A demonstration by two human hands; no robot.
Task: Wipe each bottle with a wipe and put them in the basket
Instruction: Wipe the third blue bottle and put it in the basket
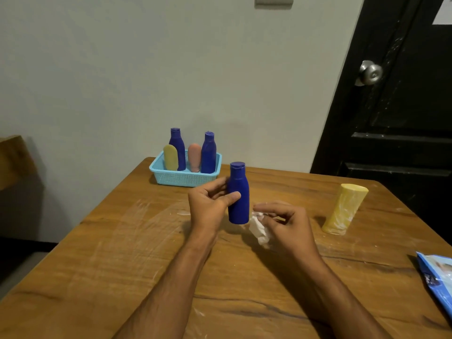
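We are holding a blue bottle (238,194) upright above the wooden table (122,241) with our left hand (210,204). The thumb is crossing the front of the bottle's body and the fingers are curling round its far side, so the hand is gripping it at mid-height with the cap pointing up. Our left forearm is reaching in from the lower middle of the view, angled up and slightly to the right.

Our right hand (286,223) is sitting just right of the bottle's base, with its back turned toward us. Its fingers are bent and pinching a crumpled white wipe (258,228), which is bunching out to the left, next to the bottle's lower edge; whether wipe and bottle are touching we cannot tell. The right forearm is coming in from the lower right.

At the far edge of the table a light blue basket (183,178) is holding four bottles: two blue bottles, one at the back left (177,145) and one at the right (208,152), a yellow one (170,157) and a pink one (194,156), the pink one standing cap down. A yellow bottle (344,209) is standing on the table well to the right of our hands, leaning in the wide view. A blue wipes packet (437,277) is lying at the right edge of the table.
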